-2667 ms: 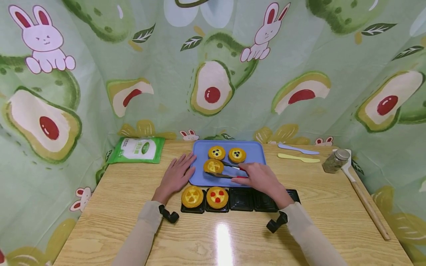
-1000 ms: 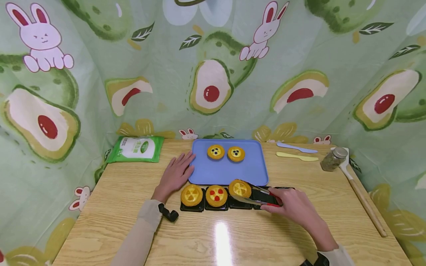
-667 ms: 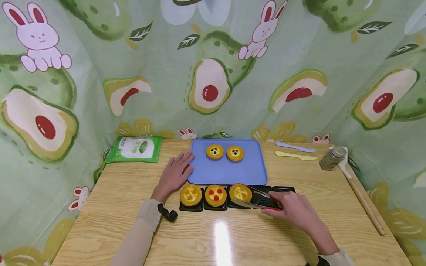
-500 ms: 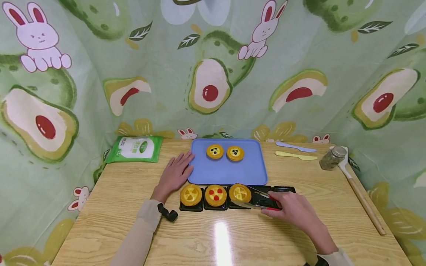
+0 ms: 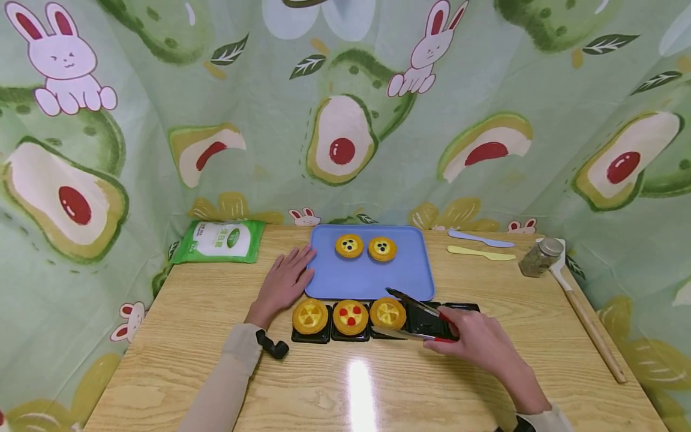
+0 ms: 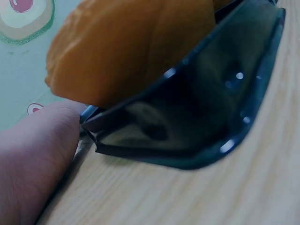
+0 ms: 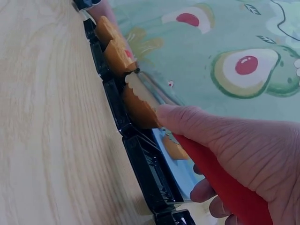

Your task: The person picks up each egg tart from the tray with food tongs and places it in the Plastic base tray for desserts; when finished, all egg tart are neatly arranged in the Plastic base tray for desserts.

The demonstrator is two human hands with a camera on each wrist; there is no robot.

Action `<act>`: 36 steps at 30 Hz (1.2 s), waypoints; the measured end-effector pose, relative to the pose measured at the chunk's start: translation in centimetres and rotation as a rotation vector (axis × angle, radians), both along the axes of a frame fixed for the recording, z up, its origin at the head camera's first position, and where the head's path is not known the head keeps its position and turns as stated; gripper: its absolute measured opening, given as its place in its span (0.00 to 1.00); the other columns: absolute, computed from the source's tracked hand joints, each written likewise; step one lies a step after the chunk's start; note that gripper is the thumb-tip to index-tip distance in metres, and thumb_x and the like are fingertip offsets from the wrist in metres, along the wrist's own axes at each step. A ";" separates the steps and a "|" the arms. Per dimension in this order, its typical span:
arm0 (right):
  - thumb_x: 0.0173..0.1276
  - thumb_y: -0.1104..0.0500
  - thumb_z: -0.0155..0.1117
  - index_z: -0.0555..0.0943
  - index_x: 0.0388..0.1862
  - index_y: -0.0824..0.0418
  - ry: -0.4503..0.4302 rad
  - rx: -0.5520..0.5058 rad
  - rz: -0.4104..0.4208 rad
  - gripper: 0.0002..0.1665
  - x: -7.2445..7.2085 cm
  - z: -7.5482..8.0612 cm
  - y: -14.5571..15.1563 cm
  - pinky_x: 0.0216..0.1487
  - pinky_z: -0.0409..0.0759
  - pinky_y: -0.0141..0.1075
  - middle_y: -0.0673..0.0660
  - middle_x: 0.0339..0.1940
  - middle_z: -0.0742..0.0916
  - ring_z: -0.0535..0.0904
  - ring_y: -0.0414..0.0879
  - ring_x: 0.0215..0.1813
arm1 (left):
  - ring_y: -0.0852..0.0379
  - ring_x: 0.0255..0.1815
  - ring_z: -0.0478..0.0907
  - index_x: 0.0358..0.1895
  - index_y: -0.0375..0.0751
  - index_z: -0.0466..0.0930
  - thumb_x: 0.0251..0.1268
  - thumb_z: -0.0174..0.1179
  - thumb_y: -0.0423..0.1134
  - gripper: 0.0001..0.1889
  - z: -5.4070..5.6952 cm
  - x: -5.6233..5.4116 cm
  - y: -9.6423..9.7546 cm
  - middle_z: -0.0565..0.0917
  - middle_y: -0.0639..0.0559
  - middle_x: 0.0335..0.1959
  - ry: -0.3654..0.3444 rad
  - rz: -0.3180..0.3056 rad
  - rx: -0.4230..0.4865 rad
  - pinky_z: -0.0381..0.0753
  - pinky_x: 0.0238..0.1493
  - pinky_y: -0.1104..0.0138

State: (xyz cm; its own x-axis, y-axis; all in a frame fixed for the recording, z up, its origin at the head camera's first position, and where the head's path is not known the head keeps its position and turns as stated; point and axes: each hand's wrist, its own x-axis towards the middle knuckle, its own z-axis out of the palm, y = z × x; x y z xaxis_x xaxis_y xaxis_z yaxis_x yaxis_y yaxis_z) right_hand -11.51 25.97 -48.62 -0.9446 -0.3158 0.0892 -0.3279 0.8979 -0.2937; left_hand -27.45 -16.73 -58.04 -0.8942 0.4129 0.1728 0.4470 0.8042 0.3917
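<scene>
My right hand (image 5: 477,339) grips red-handled tongs (image 5: 412,336), whose metal arms stand spread. The near arm lies in front of an egg tart with yellow wedges (image 5: 387,313); the far arm reaches over the front edge of the blue tray (image 5: 372,283). That tart sits in the third of a row of black plastic boxes (image 5: 425,323). To its left, a tart with red dots (image 5: 351,318) and another wedge-topped tart (image 5: 310,317) fill two boxes. My left hand (image 5: 283,279) lies flat on the table, fingers straight, fingertips at the tray's left edge.
Two small tarts with dark berries (image 5: 382,248) rest toward the back of the tray. A green-and-white packet (image 5: 221,242) lies back left. At right are a blue knife (image 5: 482,239), a yellow knife (image 5: 481,254), a glass jar (image 5: 540,259) and a wooden-handled spatula (image 5: 591,330).
My right hand carried the wedge-topped tart from the blue tray to the third black box with the tongs. Just now the tongs' arms spread, freeing the tart. The left hand stayed put.
</scene>
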 end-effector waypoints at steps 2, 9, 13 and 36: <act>0.54 0.27 0.78 0.75 0.29 0.45 0.009 -0.015 -0.011 0.29 -0.1 0.1 0.1 0.20 0.58 0.31 0.39 0.16 0.68 0.61 0.33 0.19 | 0.48 0.86 0.48 0.85 0.58 0.55 0.86 0.38 0.60 0.31 0.0 0.0 0.0 0.54 0.59 0.86 -0.004 0.002 -0.002 0.44 0.83 0.44; 0.57 0.27 0.76 0.79 0.34 0.51 0.044 -0.027 -0.031 0.31 -0.7 0.5 0.3 0.20 0.57 0.31 0.42 0.17 0.68 0.60 0.36 0.19 | 0.48 0.86 0.48 0.85 0.58 0.55 0.86 0.38 0.60 0.31 0.2 0.1 0.1 0.53 0.60 0.86 -0.009 0.000 0.004 0.43 0.83 0.44; 0.58 0.27 0.75 0.81 0.39 0.53 0.047 -0.030 -0.051 0.33 -1.2 0.8 0.4 0.19 0.57 0.32 0.43 0.18 0.69 0.61 0.36 0.19 | 0.48 0.86 0.49 0.85 0.58 0.56 0.86 0.40 0.59 0.31 0.3 0.1 0.1 0.55 0.59 0.85 -0.007 0.001 0.009 0.45 0.83 0.44; 0.64 0.28 0.70 0.80 0.52 0.63 0.053 0.036 -0.108 0.41 -7.1 -0.3 -0.2 0.16 0.61 0.37 0.51 0.22 0.74 0.69 0.44 0.21 | 0.48 0.86 0.48 0.85 0.59 0.56 0.85 0.39 0.60 0.31 0.2 0.1 0.0 0.54 0.60 0.86 -0.007 0.002 0.002 0.44 0.83 0.45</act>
State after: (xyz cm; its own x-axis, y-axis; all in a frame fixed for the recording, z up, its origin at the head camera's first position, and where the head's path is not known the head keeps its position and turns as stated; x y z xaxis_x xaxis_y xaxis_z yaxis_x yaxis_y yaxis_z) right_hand -18.62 25.77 -48.94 -0.9677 -0.2159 0.1300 -0.2424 0.9385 -0.2460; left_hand -27.35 -16.72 -57.84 -0.8962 0.4109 0.1671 0.4427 0.8043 0.3964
